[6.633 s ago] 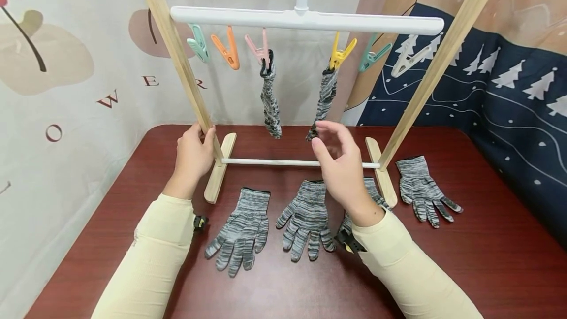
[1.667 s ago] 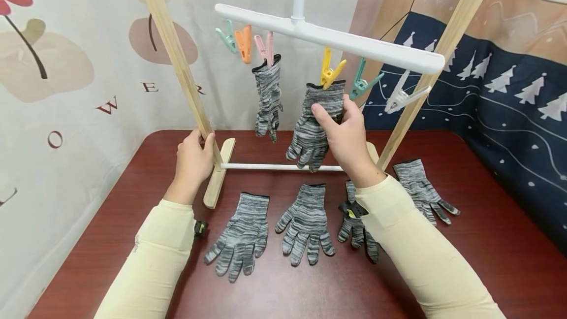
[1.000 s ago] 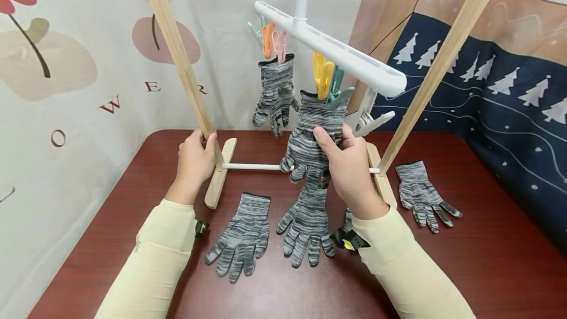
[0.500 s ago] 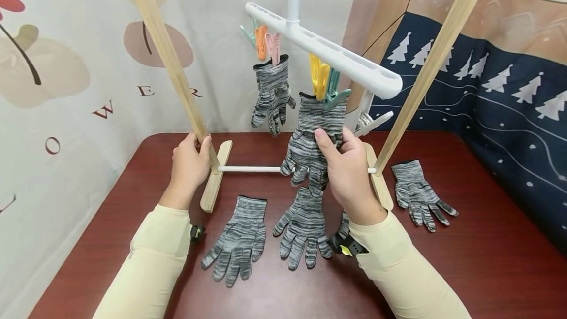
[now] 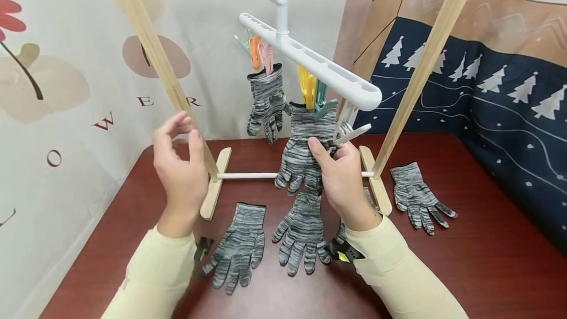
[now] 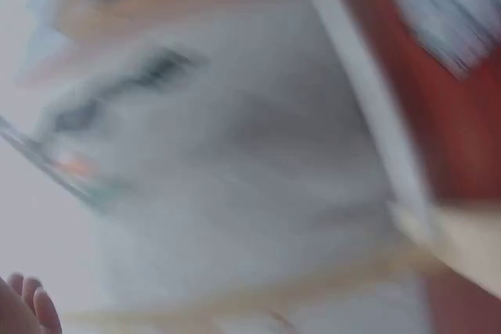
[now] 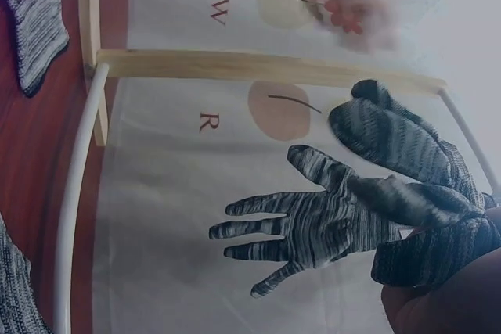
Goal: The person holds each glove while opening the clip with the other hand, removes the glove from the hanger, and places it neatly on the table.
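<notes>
My right hand [image 5: 345, 178] pinches a grey-and-black knit glove [image 5: 296, 159], thumb in front, below its cuff. A yellow clip [image 5: 306, 87] grips that cuff; a teal clip [image 5: 323, 106] overlaps it, and whether it clamps the fabric I cannot tell. Both hang from a white hanger [image 5: 310, 65], turned with its right end toward me. Further back, a second glove [image 5: 266, 97] dangles from a pink clip [image 5: 266, 57]. My left hand [image 5: 181, 176] is raised in front of the left post, fingers loosely bent, holding nothing. The left wrist view is blurred, showing only fingertips [image 6: 37, 303].
A wooden frame [image 5: 155, 53] with a white lower bar [image 5: 248, 175] surrounds the hanger. Gloves lie on the red-brown table [image 5: 487, 260]: one left [image 5: 239, 245], one in the middle, one right [image 5: 418, 196], another partly behind my right wrist. Orange, mint and white clips also hang.
My right hand has taken hold of the glove under the yellow clip, and the hanger has swung its right end toward me. My left hand has let go of the post and lifted.
</notes>
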`<state>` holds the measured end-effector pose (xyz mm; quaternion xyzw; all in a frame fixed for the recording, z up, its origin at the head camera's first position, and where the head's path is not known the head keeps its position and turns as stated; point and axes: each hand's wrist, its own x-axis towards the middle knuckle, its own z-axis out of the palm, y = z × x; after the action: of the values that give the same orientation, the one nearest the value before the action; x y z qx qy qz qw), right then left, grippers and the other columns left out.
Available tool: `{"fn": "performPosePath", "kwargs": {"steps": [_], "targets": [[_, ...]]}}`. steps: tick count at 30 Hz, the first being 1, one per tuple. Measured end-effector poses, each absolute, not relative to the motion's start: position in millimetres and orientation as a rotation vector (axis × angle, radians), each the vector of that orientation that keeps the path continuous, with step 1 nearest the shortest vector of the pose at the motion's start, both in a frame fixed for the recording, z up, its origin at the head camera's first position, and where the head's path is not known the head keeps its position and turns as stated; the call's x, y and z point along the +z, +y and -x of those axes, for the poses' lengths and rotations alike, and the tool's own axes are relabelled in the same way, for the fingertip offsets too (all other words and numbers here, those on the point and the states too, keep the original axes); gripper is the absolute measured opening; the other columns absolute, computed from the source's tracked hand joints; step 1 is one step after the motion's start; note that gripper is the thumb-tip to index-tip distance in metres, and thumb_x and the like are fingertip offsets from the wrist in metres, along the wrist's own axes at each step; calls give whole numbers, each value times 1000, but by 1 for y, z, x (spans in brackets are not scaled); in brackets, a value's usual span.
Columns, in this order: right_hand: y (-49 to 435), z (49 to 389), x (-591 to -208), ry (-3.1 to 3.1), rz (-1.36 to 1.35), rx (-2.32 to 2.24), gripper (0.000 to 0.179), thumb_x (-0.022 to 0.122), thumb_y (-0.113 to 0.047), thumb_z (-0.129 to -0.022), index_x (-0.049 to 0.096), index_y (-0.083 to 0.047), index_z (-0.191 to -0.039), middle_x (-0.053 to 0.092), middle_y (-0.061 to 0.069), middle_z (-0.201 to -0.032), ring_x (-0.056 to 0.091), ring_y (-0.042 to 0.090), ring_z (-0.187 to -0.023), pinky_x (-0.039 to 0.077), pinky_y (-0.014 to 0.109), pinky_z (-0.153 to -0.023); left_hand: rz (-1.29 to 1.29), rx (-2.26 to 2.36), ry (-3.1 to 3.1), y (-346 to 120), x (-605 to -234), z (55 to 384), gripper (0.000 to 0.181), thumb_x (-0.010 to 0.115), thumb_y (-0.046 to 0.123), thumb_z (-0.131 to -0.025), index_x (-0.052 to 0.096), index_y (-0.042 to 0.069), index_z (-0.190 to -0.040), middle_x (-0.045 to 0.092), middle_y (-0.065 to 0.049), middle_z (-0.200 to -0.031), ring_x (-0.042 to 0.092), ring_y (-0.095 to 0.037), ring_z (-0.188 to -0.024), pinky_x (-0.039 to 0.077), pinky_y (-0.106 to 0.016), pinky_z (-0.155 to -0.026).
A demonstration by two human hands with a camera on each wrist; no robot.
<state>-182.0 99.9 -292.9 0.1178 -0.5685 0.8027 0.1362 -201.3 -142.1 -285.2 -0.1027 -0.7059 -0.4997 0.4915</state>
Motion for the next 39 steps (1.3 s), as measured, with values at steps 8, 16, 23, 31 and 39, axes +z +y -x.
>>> {"fn": "performPosePath", "kwargs": {"steps": [8,16,23,31,39], "targets": [[99,181,-294,-1669,-347,2305,33,60,-9,-100,59,-3,-132,67,6,-122,67,13,-106,56,29,-91,620,-1238,-1933,-83,-252,180,47,63,34,-99,57,10,-139,68,-10,-125,62,-18,-115,46,-31,-99],[100,178,-294,-1708,-360,2303,33,61,-13,-100,60,-6,-132,68,8,-116,69,14,-99,58,30,-86,752,-1271,-2093,-49,-215,194,46,59,26,-102,51,11,-145,69,-5,-126,65,-13,-113,49,-30,-100],[102,178,-292,-1759,-335,2274,38,60,-14,-101,55,0,-136,66,14,-124,67,9,-102,56,25,-88,671,-1334,-2241,-36,-197,202,48,57,35,-102,51,11,-144,74,-4,-114,70,-11,-95,53,-29,-87],[103,177,-293,-1778,-346,2273,32,60,-14,-100,60,-4,-131,67,11,-114,68,11,-95,57,26,-83,650,-1377,-2286,-27,-191,209,41,58,38,-101,60,10,-131,77,-2,-100,70,-7,-82,52,-25,-81],[100,178,-291,-1738,-334,2311,29,60,-12,-100,60,0,-127,68,5,-112,67,11,-98,57,26,-85,636,-1356,-2237,-26,-187,209,34,61,34,-100,68,9,-122,77,-5,-104,72,-9,-91,55,-24,-83]]}}
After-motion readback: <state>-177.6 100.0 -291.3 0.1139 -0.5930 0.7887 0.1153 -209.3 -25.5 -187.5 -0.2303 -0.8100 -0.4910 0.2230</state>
